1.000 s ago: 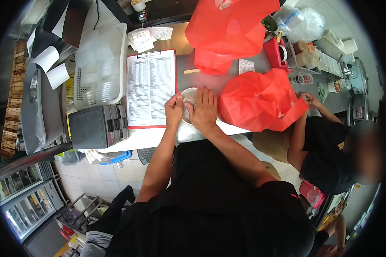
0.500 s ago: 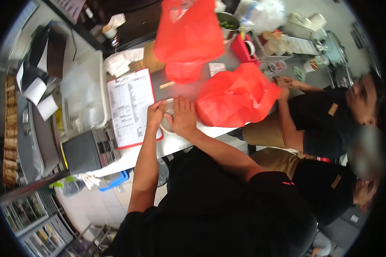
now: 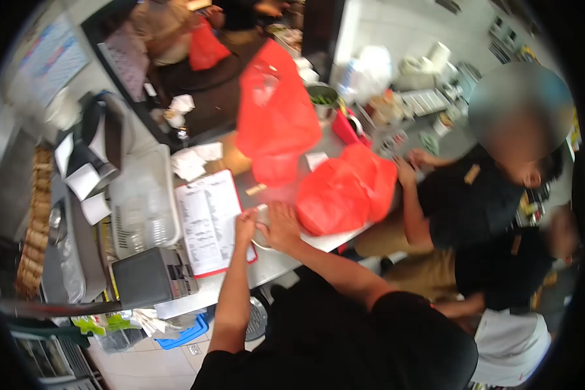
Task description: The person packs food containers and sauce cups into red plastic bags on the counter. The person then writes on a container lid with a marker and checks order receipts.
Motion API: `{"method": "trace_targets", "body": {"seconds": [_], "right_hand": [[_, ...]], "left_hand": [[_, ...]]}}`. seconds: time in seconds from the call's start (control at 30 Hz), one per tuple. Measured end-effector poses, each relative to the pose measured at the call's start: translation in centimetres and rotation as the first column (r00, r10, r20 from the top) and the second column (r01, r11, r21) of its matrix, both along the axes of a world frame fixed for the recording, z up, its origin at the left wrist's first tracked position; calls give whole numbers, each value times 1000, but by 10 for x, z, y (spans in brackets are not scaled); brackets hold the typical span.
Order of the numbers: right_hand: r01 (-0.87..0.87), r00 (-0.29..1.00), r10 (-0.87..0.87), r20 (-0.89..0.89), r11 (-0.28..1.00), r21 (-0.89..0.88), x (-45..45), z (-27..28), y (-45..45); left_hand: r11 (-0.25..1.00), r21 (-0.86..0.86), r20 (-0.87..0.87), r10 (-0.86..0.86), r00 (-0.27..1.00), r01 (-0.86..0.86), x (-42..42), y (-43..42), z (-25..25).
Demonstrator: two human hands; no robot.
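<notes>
I'm gripping the tub (image 3: 262, 215) by its edge, left hand (image 3: 245, 226) curling around; right hand (image 3: 281, 227) is resting flat over it, fingers straight. Tub's sitting near the counter (image 3: 272, 265) edge. Clipboard (image 3: 207, 221) is lying just left of my grip, red bag (image 3: 344, 194) just right, second bag (image 3: 276, 123) standing beyond. People (image 3: 478, 198) are standing farther right.
</notes>
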State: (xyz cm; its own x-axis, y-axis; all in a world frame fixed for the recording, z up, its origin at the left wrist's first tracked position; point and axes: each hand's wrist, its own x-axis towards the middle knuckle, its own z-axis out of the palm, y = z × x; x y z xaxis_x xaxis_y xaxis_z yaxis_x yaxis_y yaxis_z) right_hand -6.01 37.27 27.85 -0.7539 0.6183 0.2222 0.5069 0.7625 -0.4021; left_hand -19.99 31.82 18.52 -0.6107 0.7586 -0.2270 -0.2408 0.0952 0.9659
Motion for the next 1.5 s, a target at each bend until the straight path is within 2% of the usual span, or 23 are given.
{"method": "trace_targets", "body": {"seconds": [0.17,0.3,0.37,0.4,0.43,0.5,0.53,0.6,0.63,0.67,0.7,0.73,0.77,0.8,0.83,0.87,0.9,0.97,1.1,1.13,1.2,1.23,1.5], "right_hand": [[-10,1000,11,-10,997,82,-3,5,2],[-106,986,123,-115,983,147,-2,-15,18],[-240,954,274,-125,942,234,-5,-22,29],[-209,926,279,-253,940,271,-5,-24,31],[-214,926,279,-254,942,257,1,-21,20],[92,932,-105,-347,994,-52,5,-10,8],[208,875,-224,-428,974,-86,9,-14,-3],[272,887,-387,-252,879,-391,21,-34,-17],[232,888,-371,-272,872,-432,28,-48,-18],[195,888,-360,-285,858,-475,34,-62,-15],[138,855,-318,-410,901,-411,36,-75,-9],[88,808,-271,-523,934,-348,36,-85,-3],[140,886,-309,-347,889,-436,39,-73,0],[199,934,-318,-161,840,-504,44,-52,0],[168,924,-317,-215,839,-517,47,-43,-1],[132,904,-317,-288,845,-518,45,-40,1],[123,907,-311,-285,841,-526,46,-41,0],[58,850,-293,-438,878,-476,45,-53,4],[24,876,-264,-404,859,-511,44,-61,5],[-14,855,-233,-462,882,-471,44,-69,7],[3,883,-233,-408,871,-491,47,-68,5],[22,902,-235,-361,862,-506,46,-67,7],[-35,889,-198,-413,871,-491,57,-67,-7]], "left_hand": [[994,-62,-111,81,991,-88,6,2,28],[990,-79,-153,104,983,-117,16,-3,28],[938,123,-270,347,898,-326,32,-11,27],[937,53,-193,349,917,-346,42,-20,32],[936,39,-195,351,916,-350,50,-28,30],[833,-10,-472,483,738,-552,59,-33,31],[812,-36,-408,521,750,-583,68,-35,39],[780,-45,-363,570,737,-625,84,-44,33],[841,-24,-265,515,815,-540,84,-51,28],[836,-92,-348,483,804,-541,87,-59,32],[842,-123,-92,517,851,-525,90,-62,38],[829,-159,13,545,838,-536,89,-65,42],[891,-85,41,451,892,-447,82,-73,35],[891,-102,76,450,890,-442,80,-76,29],[903,-26,128,429,894,-430,76,-78,18],[894,-90,156,448,881,-439,80,-80,32],[889,-99,151,458,876,-448,87,-84,47],[896,-128,193,443,876,-425,94,-83,62],[865,-211,199,494,846,-456,99,-78,69],[890,-187,228,451,863,-416,95,-83,63],[895,-184,230,441,868,-406,90,-88,41],[903,-174,225,426,876,-394,87,-85,42],[899,-112,180,438,881,-424,92,-97,29]]}}
